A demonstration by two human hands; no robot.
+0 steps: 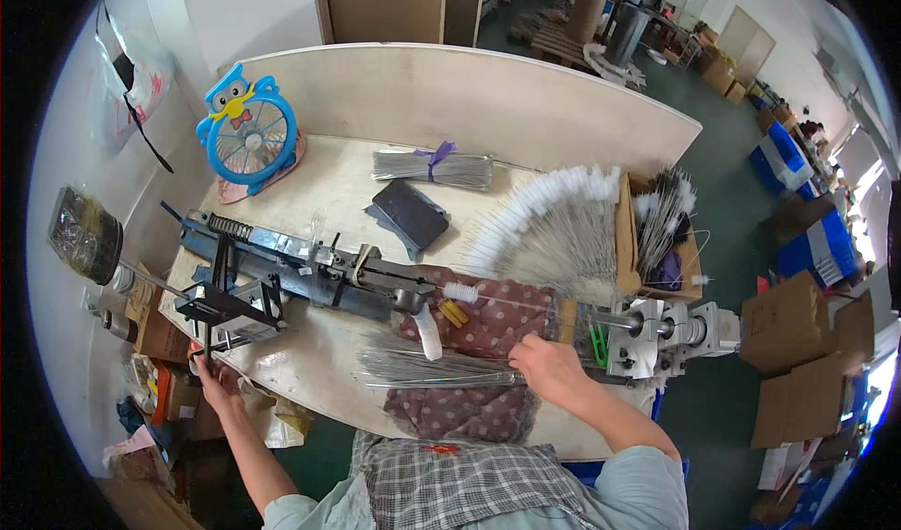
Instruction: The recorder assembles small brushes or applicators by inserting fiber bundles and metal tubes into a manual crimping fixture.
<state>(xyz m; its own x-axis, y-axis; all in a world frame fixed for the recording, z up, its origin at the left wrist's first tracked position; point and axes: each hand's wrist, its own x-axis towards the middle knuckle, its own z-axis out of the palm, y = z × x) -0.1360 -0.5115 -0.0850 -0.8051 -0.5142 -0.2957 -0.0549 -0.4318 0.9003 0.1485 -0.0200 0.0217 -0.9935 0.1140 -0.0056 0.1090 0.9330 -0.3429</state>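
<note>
My right hand rests on a loose pile of thin metal wires that lies on a spotted brown cloth, its fingers pinched on the wire ends. My left hand is at the table's near left edge, gripping the black handle frame of a long blue-grey metal machine. A thin wire brush with a white tuft sticks out of the machine's right end toward a metal chuck.
Finished white-tipped brushes fan out at the right, more stand in a wooden box. A tied wire bundle, a dark pouch and a blue owl fan sit farther back. Cardboard boxes stand on the right.
</note>
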